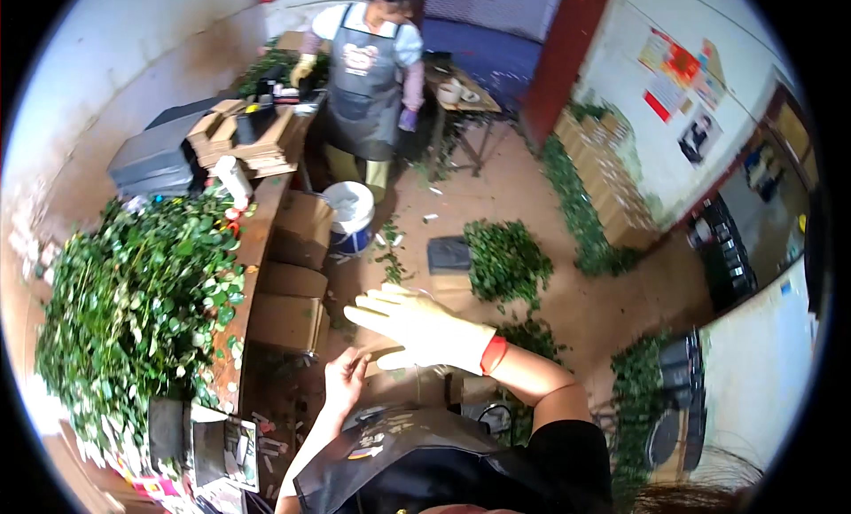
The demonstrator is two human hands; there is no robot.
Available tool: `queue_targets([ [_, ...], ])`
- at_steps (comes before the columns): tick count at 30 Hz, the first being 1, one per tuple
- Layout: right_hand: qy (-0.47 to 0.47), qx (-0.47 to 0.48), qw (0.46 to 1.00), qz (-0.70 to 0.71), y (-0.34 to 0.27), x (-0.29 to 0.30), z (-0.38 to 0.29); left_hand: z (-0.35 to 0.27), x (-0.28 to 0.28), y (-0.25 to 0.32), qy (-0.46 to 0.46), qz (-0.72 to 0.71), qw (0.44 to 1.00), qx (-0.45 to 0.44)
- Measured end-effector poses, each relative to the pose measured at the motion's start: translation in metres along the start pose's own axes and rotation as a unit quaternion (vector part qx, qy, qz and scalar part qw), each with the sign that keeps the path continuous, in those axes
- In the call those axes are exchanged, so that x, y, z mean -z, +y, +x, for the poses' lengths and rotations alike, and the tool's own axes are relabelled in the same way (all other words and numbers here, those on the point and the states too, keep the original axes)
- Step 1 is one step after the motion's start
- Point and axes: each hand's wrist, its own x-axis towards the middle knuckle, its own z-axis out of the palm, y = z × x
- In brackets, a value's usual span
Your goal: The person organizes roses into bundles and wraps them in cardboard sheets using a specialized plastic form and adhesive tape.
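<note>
My right hand [425, 328] wears a cream rubber glove with a red band at the wrist. Its fingers are spread, palm side hidden, and it holds nothing that I can see. Just left of the gloved thumb is my bare left hand [346, 377], with its fingers curled. Whether it pinches something small cannot be told. Both hands are raised in front of my dark apron [425, 441]. Left of them, a large heap of cut leafy stems [146, 288] covers the wooden workbench [256, 248].
Cardboard boxes [289, 314] stand below the bench edge, near a white bucket [350, 205]. A leafy bundle [508, 261] lies on the floor ahead. Another person [369, 68] in an apron and gloves stands beyond the bucket. More bundles [592, 201] line the right wall.
</note>
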Motion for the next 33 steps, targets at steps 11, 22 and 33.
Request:
queue_targets([
  [11, 0.197, 0.161, 0.954, 0.160, -0.054, 0.051, 0.134, -0.134, 0.139, -0.031, 0.173, 0.284, 0.919, 0.213],
  [22, 0.074, 0.307, 0.939, 0.136, -0.236, 0.019, 0.341, -0.167, 0.279, 0.026, 0.195, -0.378, 0.860, 0.282],
  [33, -0.294, 0.481, 0.825, -0.039, -0.393, -0.218, 0.465, -0.301, 0.331, -0.024, 0.280, -0.699, 0.597, 0.276],
])
